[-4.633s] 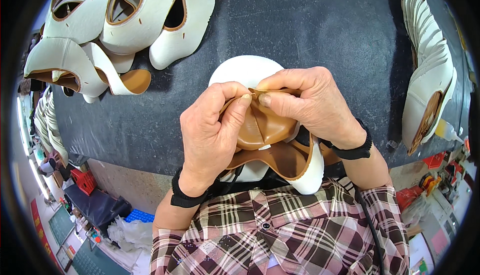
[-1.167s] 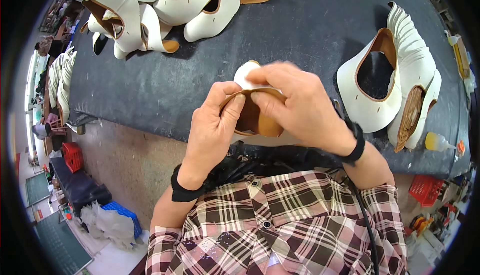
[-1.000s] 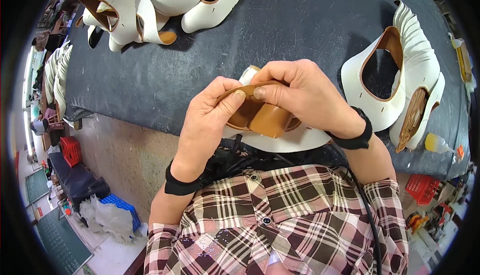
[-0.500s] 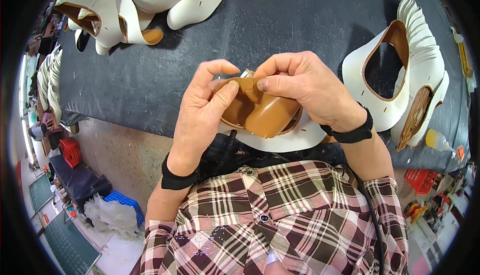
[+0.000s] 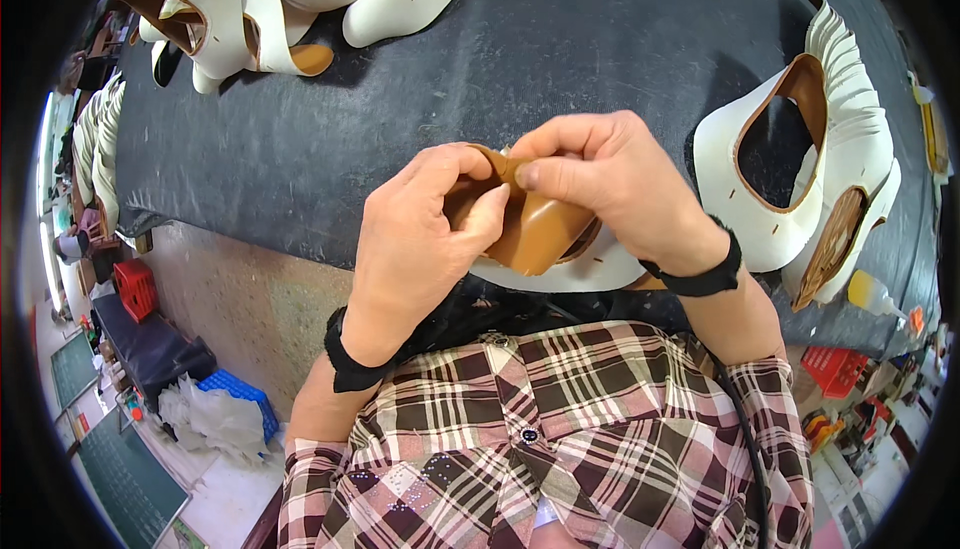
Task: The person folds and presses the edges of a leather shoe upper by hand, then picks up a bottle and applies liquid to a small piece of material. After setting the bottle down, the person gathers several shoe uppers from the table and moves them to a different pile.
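Observation:
Close in front of my body, at the near edge of the black-covered table (image 5: pixel 600 49), I hold a shoe upper (image 5: pixel 543 232) with its smooth brown lining facing up. Part of its white outer side shows along the bottom. My left hand (image 5: pixel 410 234) is closed, pinching the upper's far edge between thumb and fingers. Close beside it, my right hand (image 5: pixel 625 184) pinches the same edge with thumb and forefinger. The two pinches almost meet at a fold in the lining. The fingertips partly hide the edge there.
Overlapping white shoe uppers stand in a row (image 5: pixel 760 189) on the right, beside a small bottle (image 5: pixel 872 294) with an orange tip. More uppers lie in a heap (image 5: pixel 200 9) at the far left. Another stack (image 5: pixel 98 149) sits at the left edge. A red crate (image 5: pixel 135 289) stands below.
My left hand has shifted right along the edge, its fingers now curled closer to my right hand. The lining is folded more tightly between them. The view has shifted slightly.

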### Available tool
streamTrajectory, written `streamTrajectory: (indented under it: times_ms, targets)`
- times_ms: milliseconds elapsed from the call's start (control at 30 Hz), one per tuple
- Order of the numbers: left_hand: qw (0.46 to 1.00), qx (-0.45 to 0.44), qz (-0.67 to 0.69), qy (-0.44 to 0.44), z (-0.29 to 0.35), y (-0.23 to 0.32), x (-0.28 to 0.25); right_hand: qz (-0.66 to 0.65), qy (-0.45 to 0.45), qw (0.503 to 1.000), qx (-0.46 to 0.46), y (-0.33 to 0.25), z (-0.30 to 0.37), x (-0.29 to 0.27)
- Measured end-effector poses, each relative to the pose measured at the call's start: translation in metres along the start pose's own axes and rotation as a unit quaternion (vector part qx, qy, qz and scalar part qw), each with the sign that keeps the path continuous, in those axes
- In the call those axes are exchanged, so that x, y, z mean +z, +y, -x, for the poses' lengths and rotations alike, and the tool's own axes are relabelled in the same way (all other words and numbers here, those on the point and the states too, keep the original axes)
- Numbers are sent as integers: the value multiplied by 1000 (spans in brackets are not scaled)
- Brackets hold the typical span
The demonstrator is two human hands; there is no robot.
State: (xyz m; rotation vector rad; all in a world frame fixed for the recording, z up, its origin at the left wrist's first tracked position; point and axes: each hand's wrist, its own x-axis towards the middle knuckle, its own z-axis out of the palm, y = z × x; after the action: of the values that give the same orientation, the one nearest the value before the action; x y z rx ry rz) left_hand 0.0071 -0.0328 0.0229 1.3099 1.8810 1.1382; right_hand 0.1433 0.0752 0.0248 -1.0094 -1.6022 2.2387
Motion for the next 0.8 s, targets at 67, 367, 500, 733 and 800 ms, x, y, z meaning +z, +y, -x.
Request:
streamTrajectory:
  times_ms: [67,367,500,733,800]
  targets:
    - [1000,-5,-17,-6,0,-5,0,138,31,986,-89,5,1,8]
    - [988,95,-123,-12,-3,-10,0,297,103,918,-241,17,6,19]
    - [988,79,-133,9,-3,-8,3,328,90,905,-256,16,4,17]
    - [998,-9,-9,61,2,-12,6,283,71,922,-254,18,2,13]
    - [997,-14,14,70,3,-15,8,235,84,947,-201,17,2,12]
